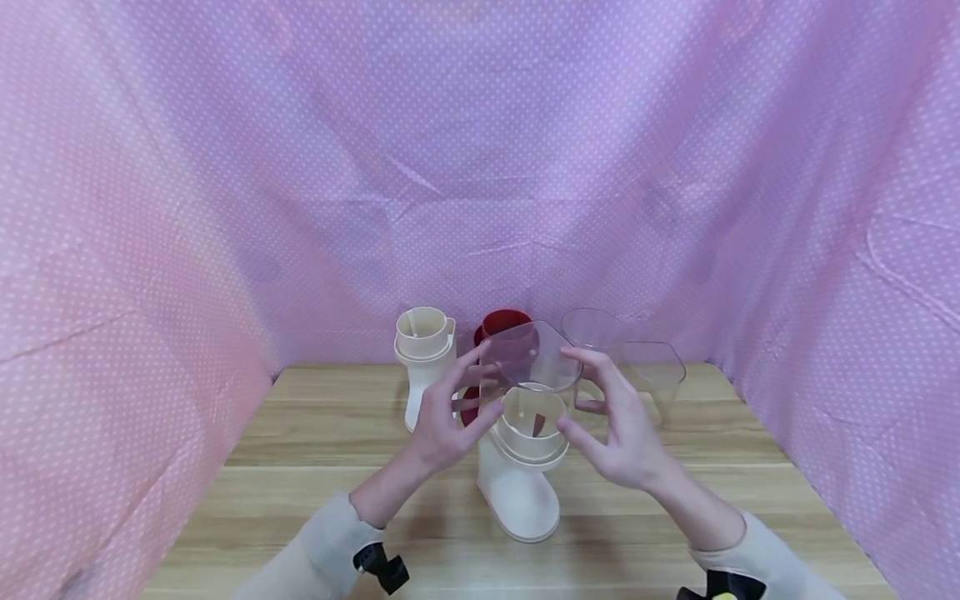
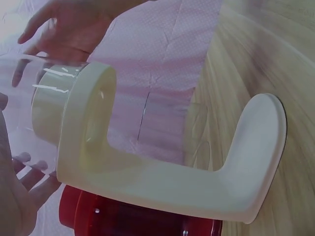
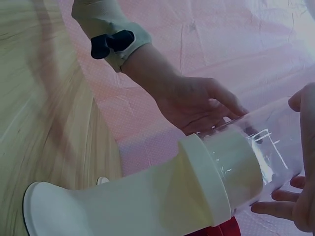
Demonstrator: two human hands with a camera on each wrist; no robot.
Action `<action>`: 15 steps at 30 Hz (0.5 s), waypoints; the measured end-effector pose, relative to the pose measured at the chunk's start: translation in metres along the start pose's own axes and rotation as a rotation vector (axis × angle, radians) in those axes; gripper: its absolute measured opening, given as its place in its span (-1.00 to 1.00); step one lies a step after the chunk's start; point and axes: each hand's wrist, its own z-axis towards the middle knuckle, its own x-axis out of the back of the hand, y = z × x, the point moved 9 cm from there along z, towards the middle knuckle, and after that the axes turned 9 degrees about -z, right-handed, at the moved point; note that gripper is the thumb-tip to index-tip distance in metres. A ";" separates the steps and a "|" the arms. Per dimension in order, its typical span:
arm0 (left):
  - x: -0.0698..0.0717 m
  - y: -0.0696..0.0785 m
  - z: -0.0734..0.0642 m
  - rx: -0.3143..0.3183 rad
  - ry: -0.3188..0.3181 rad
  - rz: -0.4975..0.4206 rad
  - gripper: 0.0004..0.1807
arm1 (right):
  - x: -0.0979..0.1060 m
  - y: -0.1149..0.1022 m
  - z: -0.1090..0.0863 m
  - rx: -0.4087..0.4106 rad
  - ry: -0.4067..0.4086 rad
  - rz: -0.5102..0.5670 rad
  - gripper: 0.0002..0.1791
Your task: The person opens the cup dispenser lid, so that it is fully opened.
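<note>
A clear plastic container point(image 1: 551, 354) with an open, spouted rim stands upright in the middle of the head view. Its lower end surrounds the round collar of a cream L-shaped stand point(image 1: 525, 500). My left hand point(image 1: 446, 421) holds the container's left side, fingers behind and thumb in front. From the opposite side, my right hand point(image 1: 622, 425) grips it the same way. In the left wrist view, the see-through wall overlaps the cream collar point(image 2: 49, 105), close to the ledge. A small dark red patch shows through the container inside the collar.
A second cream stand point(image 1: 423, 367) is at the back left. Behind my hands stands a red one point(image 1: 506, 321), partly hidden. Two more clear containers point(image 1: 654, 371) are at the back right. The wooden table point(image 1: 315, 467) is enclosed by pink dotted cloth point(image 1: 465, 150).
</note>
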 end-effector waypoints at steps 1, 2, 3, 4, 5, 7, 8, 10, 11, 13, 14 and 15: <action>0.000 0.001 -0.002 0.001 0.010 0.015 -0.17 | -0.001 0.001 0.000 0.002 0.002 0.009 -0.09; 0.000 0.001 -0.003 0.000 0.020 0.027 -0.17 | -0.002 0.003 0.001 0.004 0.004 0.016 -0.10; -0.001 0.002 -0.004 0.000 0.031 0.037 -0.16 | -0.003 0.004 0.001 0.008 0.007 0.018 -0.10; -0.001 0.003 -0.006 -0.003 0.041 0.049 -0.15 | -0.003 0.005 0.002 0.016 0.009 0.019 -0.11; -0.001 0.004 -0.007 -0.005 0.051 0.061 -0.15 | -0.004 0.006 0.002 0.021 0.009 0.020 -0.11; -0.002 0.007 -0.009 -0.011 0.068 0.085 -0.14 | -0.005 0.008 0.003 0.029 0.008 0.023 -0.12; -0.003 0.008 -0.010 -0.015 0.074 0.094 -0.13 | -0.005 0.008 0.004 0.035 0.009 0.021 -0.12; -0.003 0.010 -0.010 -0.025 0.084 0.109 -0.13 | -0.005 0.009 0.004 0.039 0.005 0.024 -0.11; -0.003 0.010 -0.011 -0.030 0.086 0.115 -0.12 | -0.006 0.009 0.005 0.036 -0.001 0.026 -0.10; -0.003 0.010 -0.010 -0.044 0.079 0.127 -0.11 | -0.006 0.009 0.004 0.034 -0.013 0.023 -0.07; -0.003 0.009 -0.010 -0.047 0.071 0.131 -0.10 | -0.007 0.009 0.003 0.034 -0.018 0.022 -0.05; -0.003 0.008 -0.010 -0.047 0.060 0.137 -0.09 | -0.007 0.009 0.003 0.032 -0.024 0.024 -0.04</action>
